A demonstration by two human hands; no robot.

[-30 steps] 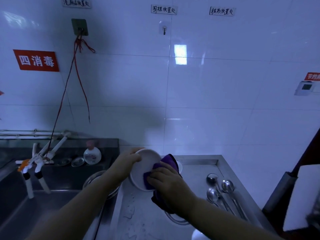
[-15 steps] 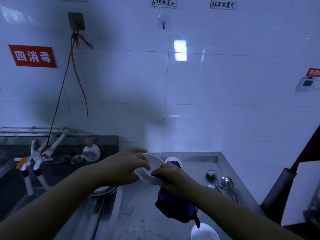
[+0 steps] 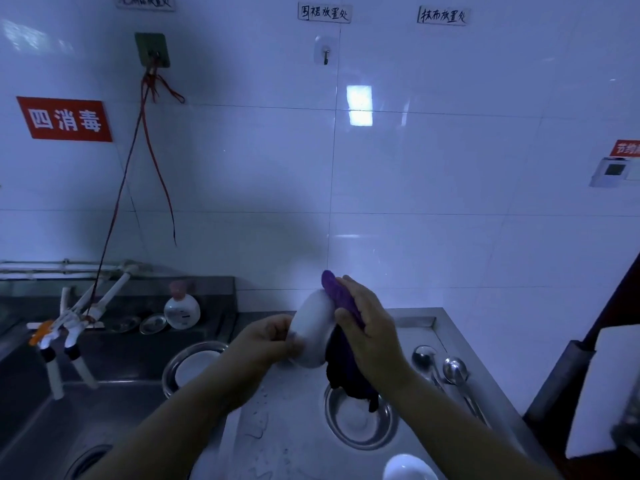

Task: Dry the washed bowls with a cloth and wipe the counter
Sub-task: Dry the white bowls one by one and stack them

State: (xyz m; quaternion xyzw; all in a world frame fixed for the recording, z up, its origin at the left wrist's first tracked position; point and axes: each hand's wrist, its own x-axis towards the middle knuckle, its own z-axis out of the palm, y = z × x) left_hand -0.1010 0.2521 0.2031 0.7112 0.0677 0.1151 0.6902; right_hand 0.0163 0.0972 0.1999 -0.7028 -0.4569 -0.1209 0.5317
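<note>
A white bowl (image 3: 313, 329) is held up on its side above the steel counter (image 3: 298, 441). My left hand (image 3: 268, 341) grips its lower left rim. My right hand (image 3: 369, 327) presses a purple cloth (image 3: 346, 362) against the bowl's right side, fingers wrapped round the cloth. The cloth's tail hangs down over a steel bowl (image 3: 360, 415) on the counter. Another white bowl (image 3: 408, 467) sits at the bottom edge.
A steel basin (image 3: 194, 363) with a white dish rests at the sink's (image 3: 69, 420) right edge. Several ladles (image 3: 446, 372) lie on the counter's right. A soap bottle (image 3: 181, 308) and taps (image 3: 65, 327) stand behind the sink. A tiled wall is close ahead.
The bowl has been turned from nearly flat to standing on its side and lifted. My right hand with the cloth moved from the bowl's inside to its right outer side.
</note>
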